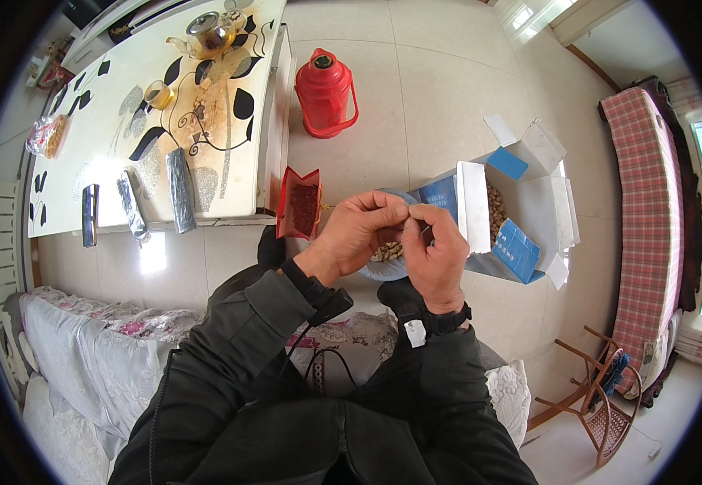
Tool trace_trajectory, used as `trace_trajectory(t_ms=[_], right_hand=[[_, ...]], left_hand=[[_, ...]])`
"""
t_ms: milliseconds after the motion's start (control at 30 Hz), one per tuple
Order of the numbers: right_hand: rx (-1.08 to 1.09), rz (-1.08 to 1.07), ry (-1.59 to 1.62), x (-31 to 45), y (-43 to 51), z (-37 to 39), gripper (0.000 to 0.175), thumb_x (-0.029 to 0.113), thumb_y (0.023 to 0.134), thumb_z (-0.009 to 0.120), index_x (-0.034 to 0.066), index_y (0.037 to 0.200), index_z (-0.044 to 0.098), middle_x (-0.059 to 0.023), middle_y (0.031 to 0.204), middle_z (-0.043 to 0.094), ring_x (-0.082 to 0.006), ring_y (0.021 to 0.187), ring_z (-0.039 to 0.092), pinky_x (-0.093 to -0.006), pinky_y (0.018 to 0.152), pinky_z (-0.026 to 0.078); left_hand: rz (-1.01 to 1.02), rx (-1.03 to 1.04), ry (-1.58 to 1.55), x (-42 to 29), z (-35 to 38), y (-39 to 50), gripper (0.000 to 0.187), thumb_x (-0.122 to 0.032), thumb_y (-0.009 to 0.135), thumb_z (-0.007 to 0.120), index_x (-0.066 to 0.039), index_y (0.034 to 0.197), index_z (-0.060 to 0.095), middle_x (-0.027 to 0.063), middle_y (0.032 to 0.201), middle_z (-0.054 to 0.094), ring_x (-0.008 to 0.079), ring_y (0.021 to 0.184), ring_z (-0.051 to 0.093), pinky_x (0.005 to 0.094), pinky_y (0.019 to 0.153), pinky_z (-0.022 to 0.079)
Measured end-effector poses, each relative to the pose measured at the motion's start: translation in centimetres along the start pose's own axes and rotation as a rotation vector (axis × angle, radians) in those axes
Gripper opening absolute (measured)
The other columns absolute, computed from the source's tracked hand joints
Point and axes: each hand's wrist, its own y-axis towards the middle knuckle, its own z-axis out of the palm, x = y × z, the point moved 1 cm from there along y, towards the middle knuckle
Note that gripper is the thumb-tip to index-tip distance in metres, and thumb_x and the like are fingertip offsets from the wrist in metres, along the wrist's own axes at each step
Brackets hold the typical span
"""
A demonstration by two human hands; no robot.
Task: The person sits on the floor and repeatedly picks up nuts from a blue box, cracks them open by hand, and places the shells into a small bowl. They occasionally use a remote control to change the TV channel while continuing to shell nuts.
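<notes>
My left hand (360, 230) and my right hand (436, 248) meet at the fingertips, thumbs and forefingers pinched together. Whatever may lie between the fingertips is too small or hidden to tell. Beneath them, partly covered, is a light blue basin (384, 273) on the floor, with pale shell-like pieces (388, 251) in it. Just right of my right hand stands an open blue and white cardboard box (472, 206), holding many small brown nuts or similar pieces (496, 209). A red paper bag (287, 203) with dark red contents (304, 209) stands left of my left hand.
A red thermos flask (325, 94) stands on the tiled floor beyond the bag. On the patterned table (108, 115) at left are a glass teapot (208, 33), a glass cup (159, 95) and dark wrapped bundles (180, 191). A wooden chair (608, 394) stands at lower right.
</notes>
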Motion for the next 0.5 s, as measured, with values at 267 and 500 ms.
trace_trajectory(t_ms=[267,500], right_hand=[[-0.040,0.267,0.210,-0.43,-0.39,-0.35,0.009,0.000,0.098,0.077,-0.0004,0.106,0.074,-0.0019,0.084,0.075,-0.0053,0.070,0.066,-0.0239,0.064,0.054],[-0.015,0.383,0.338,-0.42,-0.42,0.03,0.008,0.001,0.102,0.076,-0.0003,0.110,0.075,-0.0010,0.086,0.074,-0.0044,0.072,0.064,-0.0236,0.065,0.053]], left_hand=[[0.012,0.016,0.150,-0.18,0.68,-0.24,0.006,-0.009,0.105,0.076,-0.003,0.104,0.074,0.0052,0.100,0.076,0.0170,0.087,0.074,0.0334,0.077,0.061],[-0.012,-0.010,0.067,-0.05,0.56,0.09,0.011,-0.012,0.108,0.069,-0.003,0.103,0.069,0.0068,0.096,0.074,0.0183,0.084,0.073,0.0341,0.075,0.061]])
